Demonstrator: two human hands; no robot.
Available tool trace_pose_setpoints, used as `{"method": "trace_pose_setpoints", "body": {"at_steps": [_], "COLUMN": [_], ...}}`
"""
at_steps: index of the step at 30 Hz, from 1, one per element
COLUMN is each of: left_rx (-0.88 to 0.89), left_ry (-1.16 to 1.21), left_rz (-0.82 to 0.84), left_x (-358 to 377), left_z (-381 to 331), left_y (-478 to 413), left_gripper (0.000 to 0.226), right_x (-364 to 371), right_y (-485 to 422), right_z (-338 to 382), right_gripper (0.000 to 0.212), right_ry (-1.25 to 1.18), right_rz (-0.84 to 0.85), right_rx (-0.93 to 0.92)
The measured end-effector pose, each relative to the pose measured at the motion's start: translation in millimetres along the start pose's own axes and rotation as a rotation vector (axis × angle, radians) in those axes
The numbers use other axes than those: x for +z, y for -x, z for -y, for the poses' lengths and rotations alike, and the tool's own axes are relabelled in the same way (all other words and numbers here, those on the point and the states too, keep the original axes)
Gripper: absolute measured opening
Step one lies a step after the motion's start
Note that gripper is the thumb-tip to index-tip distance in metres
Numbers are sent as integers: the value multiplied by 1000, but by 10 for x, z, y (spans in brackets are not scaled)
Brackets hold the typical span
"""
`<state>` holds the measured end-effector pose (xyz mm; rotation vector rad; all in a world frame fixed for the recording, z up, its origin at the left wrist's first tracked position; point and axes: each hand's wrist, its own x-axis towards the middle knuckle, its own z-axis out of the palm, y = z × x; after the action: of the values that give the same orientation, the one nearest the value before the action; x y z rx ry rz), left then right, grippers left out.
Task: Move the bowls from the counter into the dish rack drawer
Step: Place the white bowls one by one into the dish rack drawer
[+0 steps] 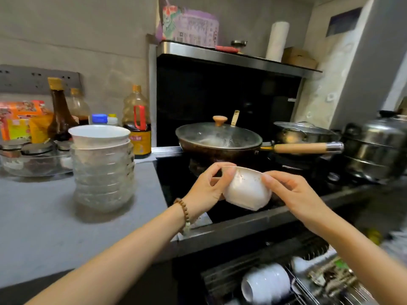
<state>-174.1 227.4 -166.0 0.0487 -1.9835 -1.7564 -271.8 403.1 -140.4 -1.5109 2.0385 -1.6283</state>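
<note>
In the open dish rack drawer [304, 291], white bowls [265, 282] were seen lying on their sides. Above, one tilted bowl [246, 191] was gripped by left hand [207, 186] and right hand [290, 192]. Beyond, stacked bowls [103, 166] were observed on the counter [44, 216], beside a lidded pan [220, 142].

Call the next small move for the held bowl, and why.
Probably lower the white bowl, held by left hand and right hand over the stove edge, down toward the open dish rack drawer; racked bowls already sit there; a stack waits on the counter.
</note>
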Motion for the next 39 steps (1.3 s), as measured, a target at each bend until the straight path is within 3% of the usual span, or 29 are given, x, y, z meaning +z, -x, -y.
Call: {"method": "trace_pose_setpoints", "body": {"at_steps": [6,10,17,21,28,33,39], "left_rx": [-212,-324,-536,-581,-512,-491,-547], "left_ry": [36,64,7,-5,-173,-283,-339], "left_rz": [100,199,165,150,163,172,167], "left_x": [736,995,1109,1051,960,993,1010], "left_z": [771,1244,2054,2419,2906,3227,3544], "left_y": [41,109,232,303,379,399,441], "left_gripper": [48,33,54,76,76,95,98], "right_x": [-339,-389,-130,108,447,593,685], "right_y": [661,972,1177,1142,1001,960,994], "right_z": [-654,-1016,-1775,-2181,-2766,-3064,-3300], "right_gripper": [33,32,28,25,25,24,22], "right_ry": [-37,-52,-149,-241,-363,-418,-461], "right_rz": [-84,-21,-23,-64,4,45,74], "right_rx": [315,441,687,876,1106,1167,1238]}}
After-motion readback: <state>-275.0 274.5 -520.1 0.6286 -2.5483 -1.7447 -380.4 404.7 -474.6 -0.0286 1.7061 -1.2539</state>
